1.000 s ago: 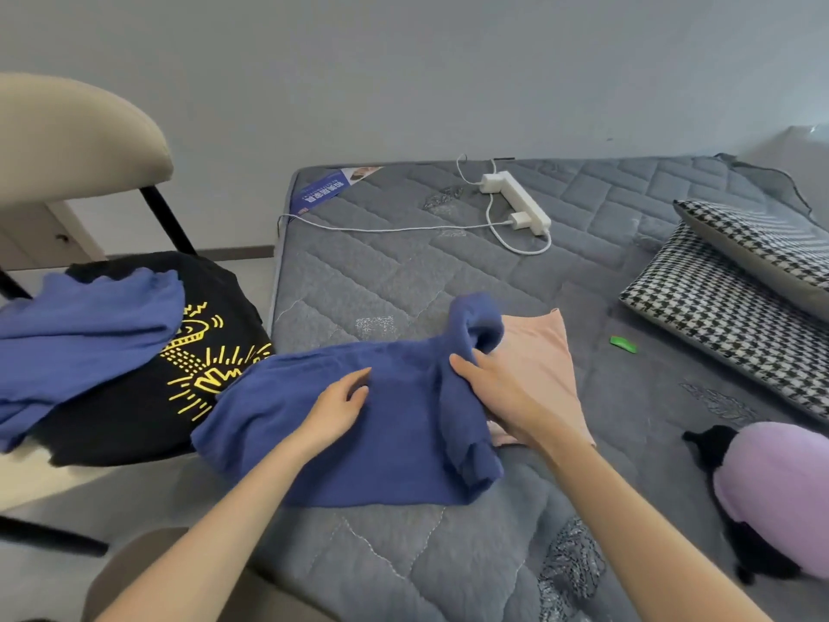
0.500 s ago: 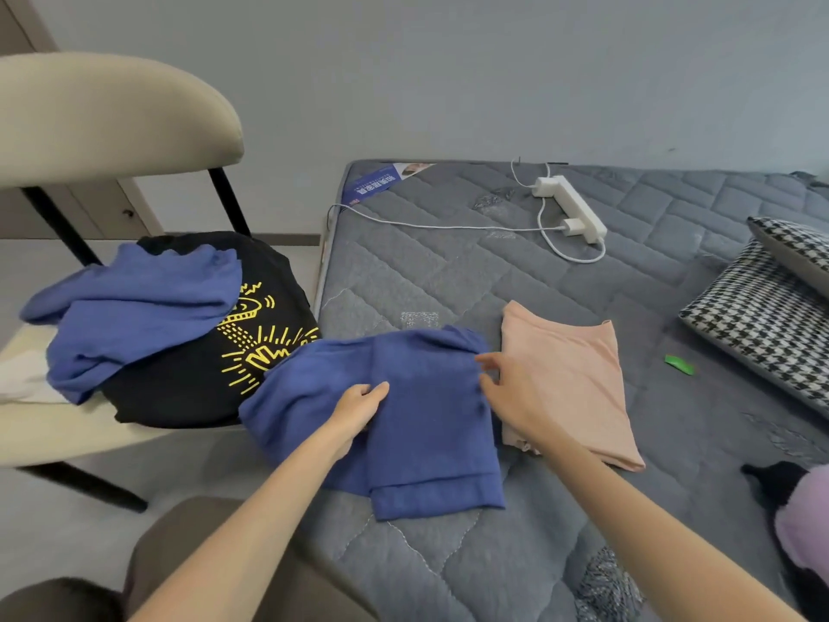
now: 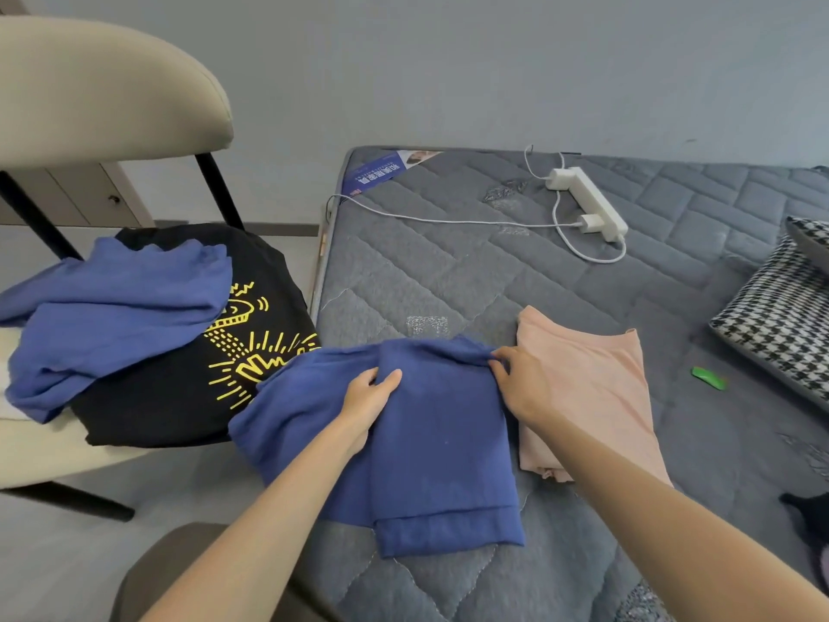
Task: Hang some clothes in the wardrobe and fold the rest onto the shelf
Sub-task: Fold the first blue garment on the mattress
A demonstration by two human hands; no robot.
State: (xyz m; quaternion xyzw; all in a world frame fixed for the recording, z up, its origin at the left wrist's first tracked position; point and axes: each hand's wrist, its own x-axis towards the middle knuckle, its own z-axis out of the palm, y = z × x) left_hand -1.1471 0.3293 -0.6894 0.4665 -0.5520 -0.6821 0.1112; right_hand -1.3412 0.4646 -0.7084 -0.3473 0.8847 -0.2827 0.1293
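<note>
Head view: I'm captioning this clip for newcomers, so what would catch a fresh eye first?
The left hand and right hand grip a half-folded blue garment near the mattress edge. A folded pink garment lies to its right. A black T-shirt with a yellow print lies on the chair at left.

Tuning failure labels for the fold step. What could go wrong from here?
1. The unfolded left part of the blue garment hangs past the edge of the mattress; its weight could pull the fold askew once the left hand lets go.
2. The right hand pinches the top corner right beside the folded pink garment; a tug or sweep may ruffle that.
</note>
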